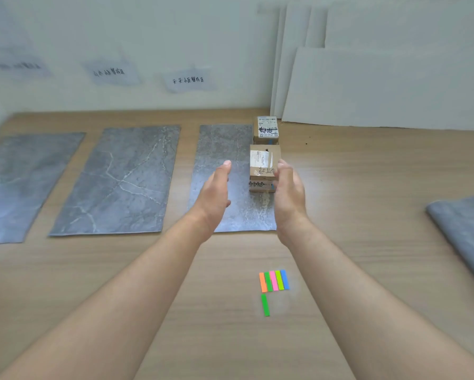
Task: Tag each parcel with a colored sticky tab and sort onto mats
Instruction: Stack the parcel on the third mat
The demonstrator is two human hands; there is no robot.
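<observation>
Reaching with both hands for the top box point(264, 163) on the right mat point(222, 149).

Holding the left hand point(216, 187) wide and flat, a little apart from the box's left side. Setting the right hand point(286, 187) right at the other side; cannot tell if gripping, fingers partly hidden. Placed like two walls, likely to squeeze the box and lift it off the lower box point(261, 185). Leaving the tabs point(274, 280) on the table point(353, 193), well apart from the box, likely ready for tagging.

Wood-grain table point(367, 174), pale wall point(120, 28), white boards point(395, 86) leaning against it, paper labels point(187, 80)
</observation>
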